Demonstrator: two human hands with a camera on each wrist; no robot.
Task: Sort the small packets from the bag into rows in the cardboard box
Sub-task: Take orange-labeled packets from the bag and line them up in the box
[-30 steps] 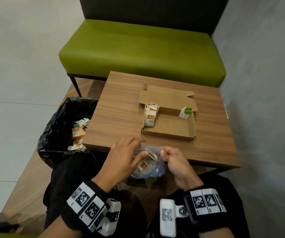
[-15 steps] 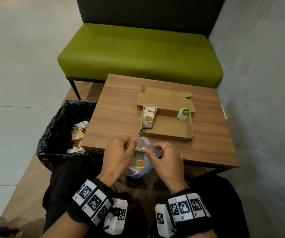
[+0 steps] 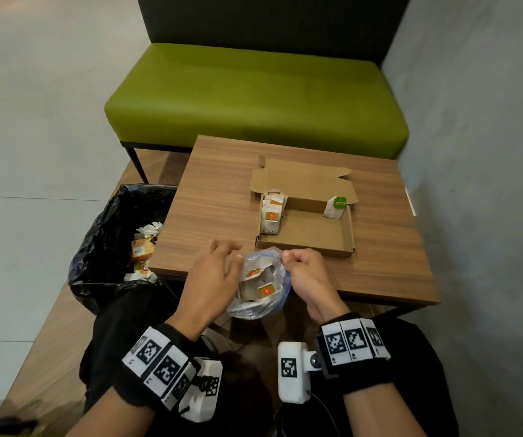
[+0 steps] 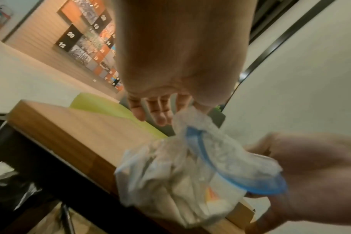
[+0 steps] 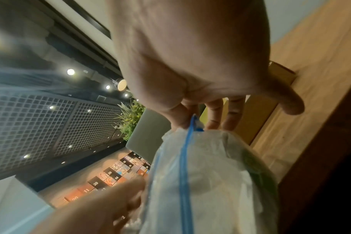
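Observation:
A clear zip bag [image 3: 261,287] with a blue seal hangs just off the table's near edge, mouth open, with orange-label packets [image 3: 264,290] inside. My left hand [image 3: 233,257] pinches its left rim with thumb and forefinger, the other fingers spread. My right hand [image 3: 287,256] is curled and pinches the right rim at the blue seal [image 5: 192,123]. The bag [image 4: 180,166] fills the left wrist view below my left fingers [image 4: 150,110]. On the table, the open cardboard box [image 3: 346,238] holds a row of orange-label packets [image 3: 271,216] along its left side and one green-label packet [image 3: 336,207] at its back right.
The wooden table [image 3: 216,200] has bare surface left of the box. A bin with a black liner [image 3: 112,234] full of rubbish stands at the table's left. A green bench [image 3: 253,96] lies behind, a grey wall [image 3: 474,184] on the right.
Both hands closed in on the bag's mouth, then drew apart; the right hand shifted right and the mouth now gapes wider, showing the packets.

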